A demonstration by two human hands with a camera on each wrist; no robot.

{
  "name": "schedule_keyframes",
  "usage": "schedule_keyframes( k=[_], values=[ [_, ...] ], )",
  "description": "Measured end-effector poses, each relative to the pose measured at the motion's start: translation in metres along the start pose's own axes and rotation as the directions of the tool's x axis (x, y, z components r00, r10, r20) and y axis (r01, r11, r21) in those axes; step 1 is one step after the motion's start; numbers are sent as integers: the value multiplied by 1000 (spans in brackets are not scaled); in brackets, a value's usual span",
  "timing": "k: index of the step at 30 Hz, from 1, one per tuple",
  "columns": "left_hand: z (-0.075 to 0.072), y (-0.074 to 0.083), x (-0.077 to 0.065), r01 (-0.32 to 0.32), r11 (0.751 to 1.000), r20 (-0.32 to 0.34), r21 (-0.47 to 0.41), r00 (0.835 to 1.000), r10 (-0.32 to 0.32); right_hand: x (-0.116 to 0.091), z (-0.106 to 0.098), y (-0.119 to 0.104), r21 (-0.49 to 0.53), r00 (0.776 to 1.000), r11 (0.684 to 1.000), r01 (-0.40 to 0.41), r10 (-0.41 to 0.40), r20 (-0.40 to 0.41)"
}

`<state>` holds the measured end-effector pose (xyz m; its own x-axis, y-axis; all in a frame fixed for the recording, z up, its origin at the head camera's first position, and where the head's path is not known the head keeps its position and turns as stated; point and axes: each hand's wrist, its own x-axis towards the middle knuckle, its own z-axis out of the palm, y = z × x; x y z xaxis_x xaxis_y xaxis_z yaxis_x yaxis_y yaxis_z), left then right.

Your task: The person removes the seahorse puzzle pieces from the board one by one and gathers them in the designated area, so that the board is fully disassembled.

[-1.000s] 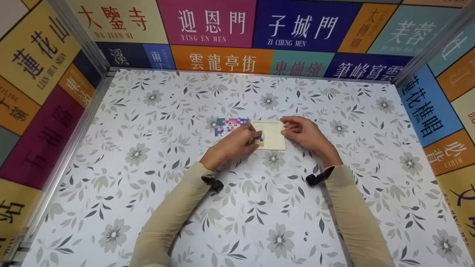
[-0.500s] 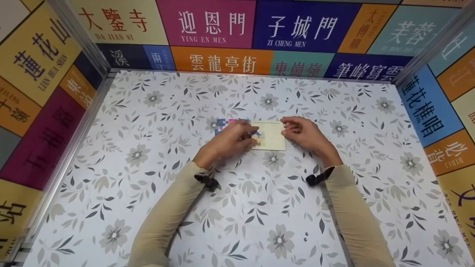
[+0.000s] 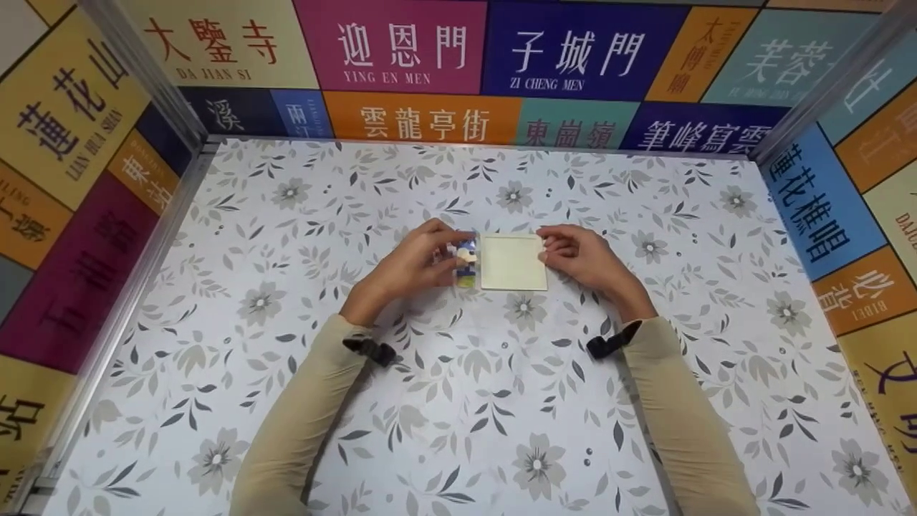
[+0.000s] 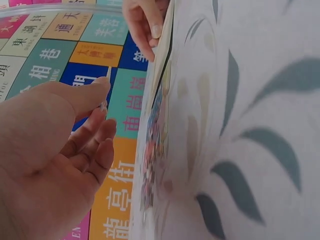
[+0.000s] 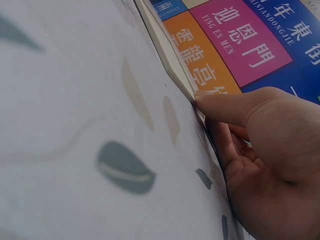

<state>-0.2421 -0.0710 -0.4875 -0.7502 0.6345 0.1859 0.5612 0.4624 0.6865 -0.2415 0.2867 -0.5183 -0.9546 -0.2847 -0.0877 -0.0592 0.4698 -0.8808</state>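
My left hand [image 3: 408, 261] is just left of a shallow cream square puzzle tray [image 3: 514, 262]. In the left wrist view, the thumb and fingers of my left hand [image 4: 65, 135] pinch a small thin puzzle piece [image 4: 103, 105], seen nearly edge-on. Colourful joined puzzle pieces [image 4: 151, 155] lie flat on the table beside the tray. From above, a strip of coloured pieces [image 3: 466, 272] shows by the left fingertips, the rest hidden under the hand. My right hand [image 3: 584, 258] grips the tray's right edge, its thumb [image 5: 215, 106] on the rim in the right wrist view.
The table [image 3: 458, 401] has a white covering printed with grey flowers and leaves. Panels with large lettering [image 3: 423, 46] stand along the back and both sides, with a metal rail [image 3: 154, 222] at the left edge.
My left hand has moved left off the tray, and the coloured patch seen over the tray's left part is gone from there. My right hand stays at the tray's right edge.
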Motion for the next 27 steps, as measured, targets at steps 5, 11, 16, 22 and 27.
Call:
schedule_keyframes(
  k=[5, 11, 16, 22, 27],
  values=[
    [-8, -6, -11, 38, 999, -8, -6, 999, -38, 1, 1, -1, 6, 1000, 1000, -2, 2, -6],
    [-17, -15, -24, 92, 996, 10, -15, 996, -91, 2, 1, 0, -11, 1000, 1000, -17, 16, -9],
    [-23, -24, -33, 110, 993, 35, -36, 993, -109, 0, 1, 0, -19, 1000, 1000, -9, 9, -12],
    [-30, -31, -42, 182, 981, 48, -73, 983, -178, -1, 1, 1, -6, 1000, 1000, 1, -1, -12],
    [-33, -34, -45, 192, 978, 43, -85, 981, -189, -1, 0, 0, -18, 1000, 1000, 1, -2, -12]
  ],
)
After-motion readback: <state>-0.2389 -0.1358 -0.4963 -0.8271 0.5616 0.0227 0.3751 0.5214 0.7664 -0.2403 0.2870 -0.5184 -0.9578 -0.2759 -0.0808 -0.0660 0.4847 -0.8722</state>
